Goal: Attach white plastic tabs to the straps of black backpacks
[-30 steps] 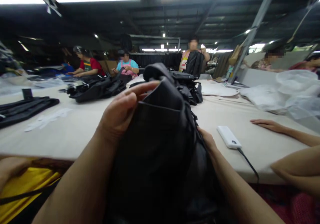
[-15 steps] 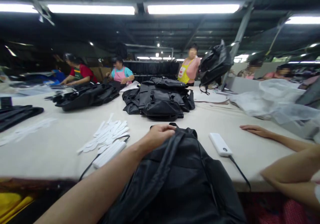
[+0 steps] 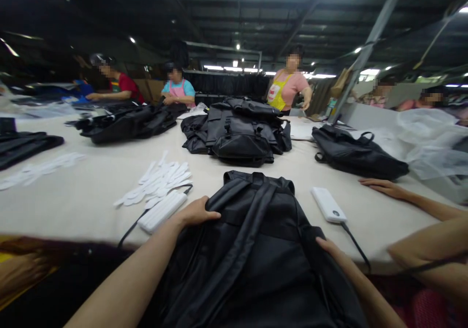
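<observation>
The left hand is clasping the backpack's left edge, the right hand is touching its right, closure unclear, so uneven support is risking slippage.

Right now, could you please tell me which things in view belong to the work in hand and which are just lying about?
In hand:
- black backpack, with the left hand gripping its upper edge and the right hand at its side

Lying about, it seems:
- pile of black bags, perhaps related
- white strips
- white power bank
</observation>
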